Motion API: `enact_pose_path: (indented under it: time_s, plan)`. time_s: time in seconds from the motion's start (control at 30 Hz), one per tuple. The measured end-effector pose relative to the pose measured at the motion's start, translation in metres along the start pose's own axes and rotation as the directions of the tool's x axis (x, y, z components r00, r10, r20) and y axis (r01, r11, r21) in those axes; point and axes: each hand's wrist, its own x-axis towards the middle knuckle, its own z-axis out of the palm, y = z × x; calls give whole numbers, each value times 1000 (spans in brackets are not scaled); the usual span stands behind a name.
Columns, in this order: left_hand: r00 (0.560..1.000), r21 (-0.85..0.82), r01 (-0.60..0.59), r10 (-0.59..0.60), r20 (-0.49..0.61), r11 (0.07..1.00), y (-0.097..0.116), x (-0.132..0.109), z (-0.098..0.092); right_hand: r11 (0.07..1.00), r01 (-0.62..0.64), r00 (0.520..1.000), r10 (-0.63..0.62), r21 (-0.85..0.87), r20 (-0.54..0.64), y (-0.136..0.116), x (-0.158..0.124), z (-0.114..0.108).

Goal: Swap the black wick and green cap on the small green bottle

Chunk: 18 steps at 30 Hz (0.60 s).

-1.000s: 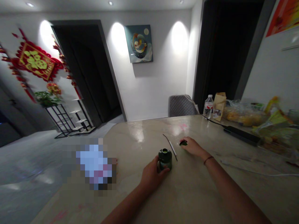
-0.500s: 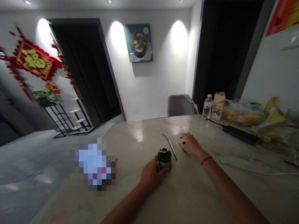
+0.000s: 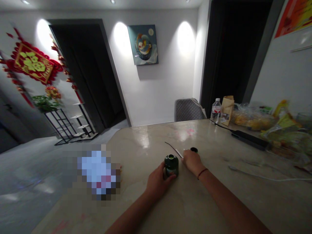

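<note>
Left hand braces bottle, right hand at rod

The left hand's grip wraps the green bottle, upright on the desk. The right hand meets the thin rod at its white section; I cannot tell whether that grip is closed. A light pinch suits something so slender, the bottle braced meanwhile. The bottle looks glossy, round-shouldered, pale-rimmed; the rod's dark far end bends slightly.

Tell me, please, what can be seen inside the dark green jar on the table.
Inside the dark green jar, a small light-green patch shows through the open mouth; I cannot tell what it is. The jar's dark wall hides the rest.
</note>
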Motion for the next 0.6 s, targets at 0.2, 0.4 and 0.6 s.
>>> enact_pose_path:
  time_s: [0.2,0.4,0.6]
  plan:
    - [1000,10,-5,5,-4,1000,-1,0,1,981,-109,989,123,158,-87,1,4,-18]
    - [1000,23,3,-3,3,1000,-1,0,1,760,155,937,90,631,-337,8,11,-54]
    - [999,10,43,-43,17,999,2,0,0,451,448,853,41,772,-520,-8,-2,-71]
